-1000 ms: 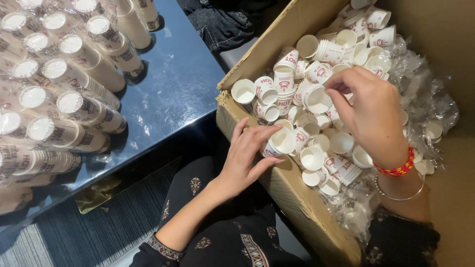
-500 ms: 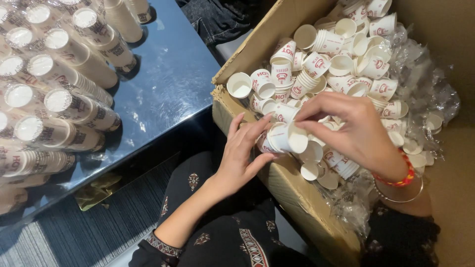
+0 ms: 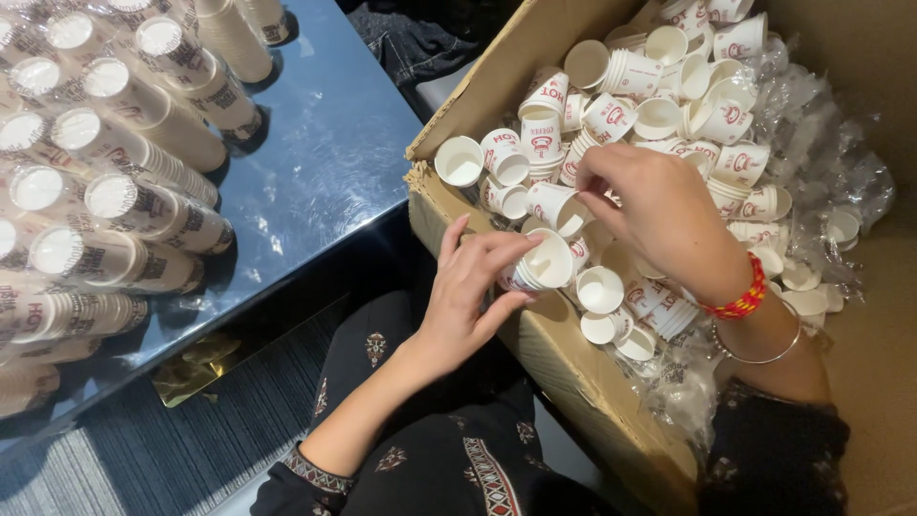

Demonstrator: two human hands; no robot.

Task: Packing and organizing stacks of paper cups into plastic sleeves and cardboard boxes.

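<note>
Left hand [image 3: 468, 296]: fingers curled around a small stack of paper cups [image 3: 537, 268] at the cardboard box [image 3: 564, 354] edge | Right hand [image 3: 659, 205]: another cup [image 3: 557, 207] pinched just above | Sleeved cup stacks [image 3: 115, 182] laid on the blue table [image 3: 325, 162]

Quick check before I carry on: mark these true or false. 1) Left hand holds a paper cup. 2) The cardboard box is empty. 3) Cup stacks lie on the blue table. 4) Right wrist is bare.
1) True: the left hand grips a paper cup.
2) False: the cardboard box holds many loose cups.
3) True: cup stacks lie on the blue table.
4) False: the right hand has a red bracelet and a thin bangle.
</note>
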